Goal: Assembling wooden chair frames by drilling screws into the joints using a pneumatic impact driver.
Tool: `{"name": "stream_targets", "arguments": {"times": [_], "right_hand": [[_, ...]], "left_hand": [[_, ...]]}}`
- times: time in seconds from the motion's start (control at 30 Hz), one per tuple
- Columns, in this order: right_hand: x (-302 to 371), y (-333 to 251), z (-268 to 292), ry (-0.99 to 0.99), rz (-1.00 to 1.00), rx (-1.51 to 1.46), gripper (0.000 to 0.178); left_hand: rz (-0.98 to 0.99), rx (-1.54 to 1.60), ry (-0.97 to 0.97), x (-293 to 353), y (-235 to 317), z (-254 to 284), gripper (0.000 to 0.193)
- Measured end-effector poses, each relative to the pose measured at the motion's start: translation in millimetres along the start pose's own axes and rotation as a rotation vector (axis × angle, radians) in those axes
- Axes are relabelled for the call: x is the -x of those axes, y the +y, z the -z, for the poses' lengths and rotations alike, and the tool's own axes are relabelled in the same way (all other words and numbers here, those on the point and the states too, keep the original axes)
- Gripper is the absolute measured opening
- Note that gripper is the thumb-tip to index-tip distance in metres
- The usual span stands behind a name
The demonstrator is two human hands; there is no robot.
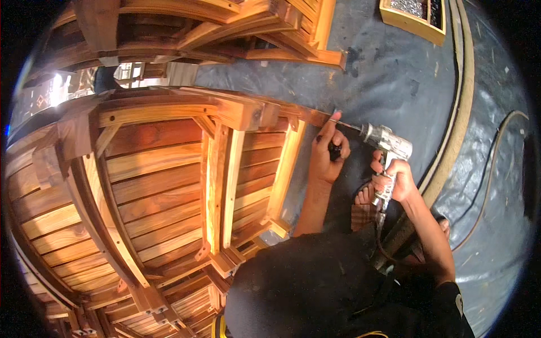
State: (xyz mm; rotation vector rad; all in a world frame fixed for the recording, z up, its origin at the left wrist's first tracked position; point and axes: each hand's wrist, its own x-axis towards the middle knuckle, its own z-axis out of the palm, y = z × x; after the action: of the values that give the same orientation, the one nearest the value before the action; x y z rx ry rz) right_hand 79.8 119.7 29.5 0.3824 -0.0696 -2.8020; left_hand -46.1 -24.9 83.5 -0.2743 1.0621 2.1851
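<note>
Drill [387,143]: silver-grey, pistol-shaped, held level near the centre right of the view, its bit [346,125] pointing left at the end of a dark rail [304,114] on an upturned wooden chair [169,180].

Right hand [394,179]: fingers closed round the drill's grip, holding it. A cord [378,228] hangs from the bottom of the grip.

Left hand [328,147]: fingers curled narrow at the bit, one fingertip raised against it close to the rail end. A small dark object sits in the curl of the fingers; its kind cannot be told.

Chair: slatted, reddish-brown with paler orange rails, lying with its underside frame toward the camera and filling the left half of the view. More slatted wooden furniture [225,28] lies along the upper edge.

Floor [394,67]: covered with dark grey sheeting, stained in spots. A long curved wooden strip [459,112] runs down the right side. A thin cable [493,163] loops across the sheeting beyond it.

Container: a yellow wooden tray [414,21] at the top right, divided into compartments, one holding small metal pieces, another darker ones; their kind cannot be made out.
</note>
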Motion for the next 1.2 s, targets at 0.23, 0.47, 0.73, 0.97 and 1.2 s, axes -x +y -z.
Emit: {"name": "stream_targets", "arguments": {"times": [0.23,0.47,0.73,0.97,1.2], "right_hand": [[-5,-1,8,-0.028,-0.011,0.068,0.036],[2,-6,2,0.002,0.021,0.145,0.037],[3,-5,1,0.036,0.005,0.164,0.036],[1,1,0,0.047,0.006,0.237,0.034],[-1,3,5,0.072,0.021,0.228,0.033]], "left_hand": [[0.070,0.011,0.272,-3,-13,50,0.023],[0.083,0.105,0.018,-9,-3,68,0.030],[0.038,0.185,0.024,-15,-5,78,0.031],[-0.013,0.103,0.026,-10,-6,76,0.021],[0.033,-0.004,0.071,-8,1,74,0.020]]}}
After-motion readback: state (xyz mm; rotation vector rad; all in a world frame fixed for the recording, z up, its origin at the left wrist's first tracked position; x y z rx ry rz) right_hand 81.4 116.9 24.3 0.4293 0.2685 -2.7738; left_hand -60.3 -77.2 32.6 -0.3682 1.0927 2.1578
